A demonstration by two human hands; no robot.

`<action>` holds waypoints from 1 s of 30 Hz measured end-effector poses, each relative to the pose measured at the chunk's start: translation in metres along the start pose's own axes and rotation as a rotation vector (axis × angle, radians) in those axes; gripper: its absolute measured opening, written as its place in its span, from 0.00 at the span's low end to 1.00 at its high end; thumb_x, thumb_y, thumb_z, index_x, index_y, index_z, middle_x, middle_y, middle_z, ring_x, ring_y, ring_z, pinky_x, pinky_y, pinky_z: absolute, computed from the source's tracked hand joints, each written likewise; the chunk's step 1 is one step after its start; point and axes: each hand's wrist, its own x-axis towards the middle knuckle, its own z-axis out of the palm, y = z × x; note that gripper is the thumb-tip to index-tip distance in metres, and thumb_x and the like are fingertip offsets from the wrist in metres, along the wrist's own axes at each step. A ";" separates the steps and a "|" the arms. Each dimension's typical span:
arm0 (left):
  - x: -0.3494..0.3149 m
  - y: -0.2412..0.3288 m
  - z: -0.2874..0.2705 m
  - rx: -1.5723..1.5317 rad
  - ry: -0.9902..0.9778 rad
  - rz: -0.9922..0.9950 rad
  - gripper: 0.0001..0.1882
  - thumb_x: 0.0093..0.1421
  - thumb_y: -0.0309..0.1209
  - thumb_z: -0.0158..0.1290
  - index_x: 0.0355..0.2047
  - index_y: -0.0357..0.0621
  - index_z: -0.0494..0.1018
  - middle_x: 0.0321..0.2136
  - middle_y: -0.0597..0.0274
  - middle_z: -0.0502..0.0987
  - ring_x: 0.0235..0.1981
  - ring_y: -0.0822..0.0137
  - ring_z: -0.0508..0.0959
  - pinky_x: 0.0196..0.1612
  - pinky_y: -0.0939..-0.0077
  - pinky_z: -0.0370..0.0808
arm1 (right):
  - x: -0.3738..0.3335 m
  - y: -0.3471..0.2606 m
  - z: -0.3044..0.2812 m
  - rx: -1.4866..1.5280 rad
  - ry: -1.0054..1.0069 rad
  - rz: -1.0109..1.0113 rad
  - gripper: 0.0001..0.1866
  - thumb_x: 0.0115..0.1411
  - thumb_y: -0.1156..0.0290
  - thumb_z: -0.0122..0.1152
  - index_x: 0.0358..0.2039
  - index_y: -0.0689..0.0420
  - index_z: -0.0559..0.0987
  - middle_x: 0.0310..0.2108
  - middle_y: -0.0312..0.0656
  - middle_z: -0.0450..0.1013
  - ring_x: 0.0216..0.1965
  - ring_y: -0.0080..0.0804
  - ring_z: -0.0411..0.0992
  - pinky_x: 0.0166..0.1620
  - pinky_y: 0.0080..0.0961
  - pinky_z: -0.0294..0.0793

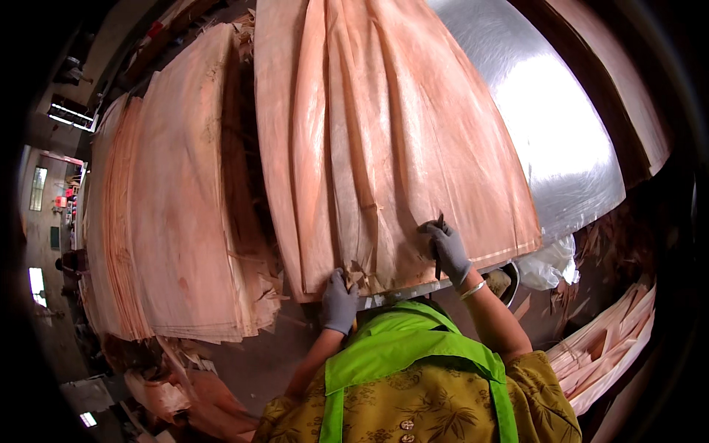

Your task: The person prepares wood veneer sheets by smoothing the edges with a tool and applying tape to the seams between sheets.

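A large reddish wood veneer sheet [458,148] lies rippled in long folds over the metal-topped table in front of me. My left hand [340,303], in a grey glove, grips its near edge beside a small torn, crumpled bit of veneer [356,277]. Over the sheet's near right part, my right hand [449,249], also gloved, is closed around a slim dark tool that looks like a knife [438,264]. The tool stands roughly upright, with one end above the fingers and the other below them. The fingers hide its middle.
A stack of veneer sheets [177,184] stands at left with ragged edges. Shiny bare metal tabletop [561,125] shows at right. A white plastic bag [550,264] and a round metal-rimmed container [511,284] sit below the table edge. Veneer strips [609,340] lie at lower right, scraps [185,391] at lower left.
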 end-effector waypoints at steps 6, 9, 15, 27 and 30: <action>0.001 -0.033 -0.013 -0.454 -0.002 -0.019 0.27 0.55 0.24 0.51 0.57 0.34 0.61 0.44 0.54 0.72 0.40 0.63 0.75 0.42 0.71 0.73 | 0.016 0.031 -0.014 0.085 -0.063 0.021 0.11 0.64 0.64 0.50 0.37 0.56 0.78 0.25 0.32 0.73 0.14 0.16 0.60 0.17 0.16 0.56; -0.006 0.010 -0.068 -0.912 -0.105 -0.231 0.25 0.55 0.22 0.52 0.54 0.34 0.63 0.34 0.62 0.71 0.30 0.73 0.72 0.35 0.80 0.72 | 0.033 0.050 -0.025 0.189 -0.086 -0.019 0.12 0.63 0.65 0.51 0.39 0.60 0.77 0.29 0.35 0.75 0.16 0.17 0.62 0.18 0.16 0.58; -0.018 0.055 -0.154 -0.917 -0.055 -0.189 0.16 0.56 0.24 0.51 0.46 0.36 0.69 0.29 0.63 0.72 0.28 0.73 0.73 0.33 0.80 0.72 | 0.026 0.045 -0.016 0.231 -0.055 -0.035 0.12 0.63 0.66 0.51 0.40 0.60 0.76 0.29 0.38 0.77 0.13 0.18 0.61 0.15 0.17 0.58; -0.022 0.090 -0.191 -0.819 -0.057 -0.128 0.14 0.58 0.29 0.50 0.44 0.35 0.69 0.28 0.65 0.71 0.28 0.74 0.71 0.35 0.82 0.71 | -0.037 -0.016 0.022 -0.309 -0.170 -0.785 0.17 0.55 0.83 0.51 0.45 0.60 0.75 0.44 0.43 0.73 0.41 0.34 0.73 0.47 0.22 0.70; -0.025 0.091 -0.189 -0.793 -0.062 -0.120 0.15 0.58 0.29 0.51 0.44 0.35 0.69 0.28 0.65 0.71 0.28 0.74 0.72 0.36 0.82 0.71 | -0.067 -0.048 0.056 -0.519 -0.436 -0.939 0.19 0.53 0.80 0.54 0.46 0.53 0.75 0.51 0.45 0.70 0.38 0.47 0.74 0.43 0.31 0.74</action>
